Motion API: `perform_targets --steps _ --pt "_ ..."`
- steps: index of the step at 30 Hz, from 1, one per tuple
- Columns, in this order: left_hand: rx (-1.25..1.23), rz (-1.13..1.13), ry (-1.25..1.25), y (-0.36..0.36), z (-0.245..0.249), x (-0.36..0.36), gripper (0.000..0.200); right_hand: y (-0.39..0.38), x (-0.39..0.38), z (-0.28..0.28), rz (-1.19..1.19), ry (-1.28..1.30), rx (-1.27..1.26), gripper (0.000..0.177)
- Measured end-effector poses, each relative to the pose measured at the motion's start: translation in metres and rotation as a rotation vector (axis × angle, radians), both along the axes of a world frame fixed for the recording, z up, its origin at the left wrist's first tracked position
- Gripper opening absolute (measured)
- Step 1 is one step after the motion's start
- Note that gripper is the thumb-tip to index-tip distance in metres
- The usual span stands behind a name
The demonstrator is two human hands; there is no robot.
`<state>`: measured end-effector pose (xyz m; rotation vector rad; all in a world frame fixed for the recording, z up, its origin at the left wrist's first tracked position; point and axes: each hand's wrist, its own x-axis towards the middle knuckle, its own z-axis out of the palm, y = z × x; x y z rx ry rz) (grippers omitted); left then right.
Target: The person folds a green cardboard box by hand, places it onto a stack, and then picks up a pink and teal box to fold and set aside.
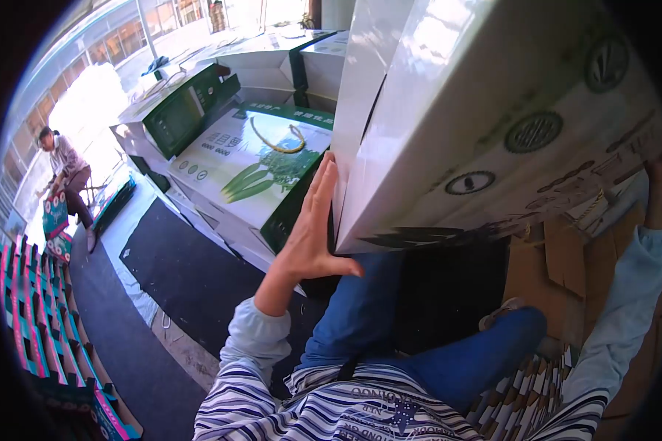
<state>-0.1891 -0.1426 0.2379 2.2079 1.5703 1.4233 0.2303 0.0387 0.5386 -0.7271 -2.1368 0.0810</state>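
Carried box [493, 110]: between the hands, touching the left hand [312, 228] fingers on their right side and the right hand [660, 173] fingers on their left.
Stack of boxes [265, 165]: just left of the left fingers.
Floor mat [191, 272]: below the left fingers, before the stack.
Row of cartons [37, 316]: well left of them.
Person [66, 173]: behind that row.
Cardboard sheets [559, 264]: under the box, below the right fingers.

Two hands, left hand [312, 228] and right hand [660, 171], one big white box [493, 95], one other person [66, 170], one rope-handled green box [254, 165]
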Motion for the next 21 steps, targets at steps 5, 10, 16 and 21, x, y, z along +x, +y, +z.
perform_targets --steps 5,10,16,21 --pt "0.079 -0.046 0.003 -0.026 0.005 -0.014 0.129 0.007 -0.05 -0.008 0.323 0.142 -0.125 0.046" --pt "0.304 0.198 -0.026 -0.048 -0.082 -0.001 0.106 0.069 -0.132 0.029 0.492 0.587 -0.774 0.03" --pt "0.708 0.399 -0.56 -0.057 -0.015 0.002 0.082 -0.023 -0.377 0.002 0.474 0.448 -0.563 0.043" --pt "0.731 0.618 -0.672 -0.05 0.054 -0.037 0.063 -0.039 -0.414 -0.063 0.479 -0.223 -0.243 0.057"
